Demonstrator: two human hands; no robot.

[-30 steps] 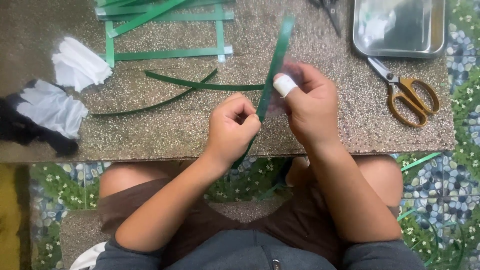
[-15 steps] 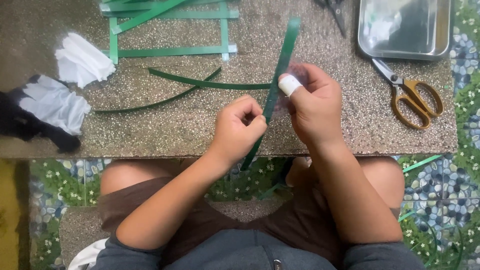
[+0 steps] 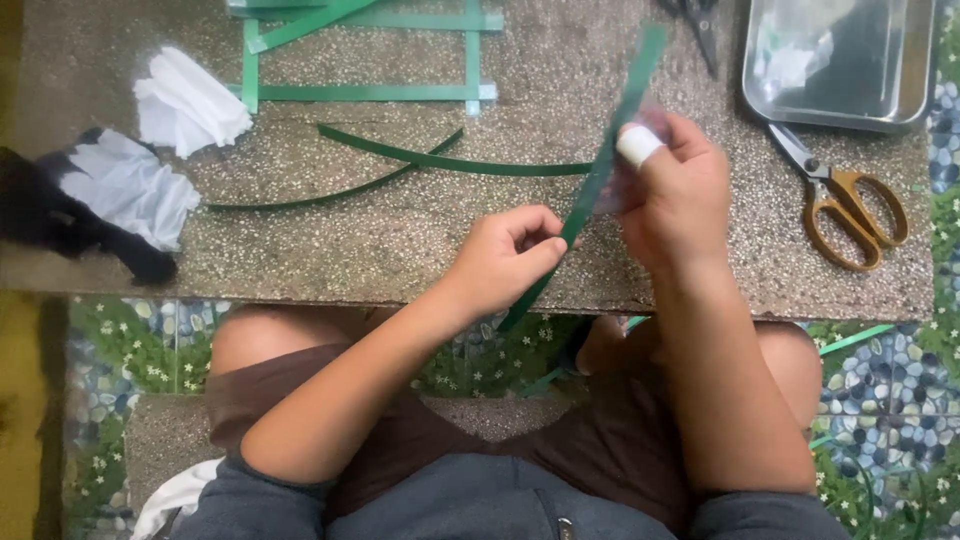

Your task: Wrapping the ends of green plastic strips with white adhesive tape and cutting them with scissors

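Fingers (image 3: 545,240) of the left hand (image 3: 505,262) pinch a long green strip (image 3: 600,175) near its lower half, thumb and forefinger closed tight on it, which seems to steady it. Higher up, the right hand (image 3: 675,195) closes on the same strip; a white wrap (image 3: 638,146) covers one fingertip, probably as a guard against the strip's edge. The strip runs slanted between the two hands, its top end rising over the table (image 3: 400,240) and its lower end dipping past the table's near edge toward the lap. Two curved strips (image 3: 450,160) lie on the table just beyond the left hand, and flat strips laid as a frame (image 3: 370,92) sit farther back. Yellow-handled scissors (image 3: 850,205) rest to the right, beside a metal tray (image 3: 900,95). Crumpled white paper (image 3: 185,100) lies well off to the left.
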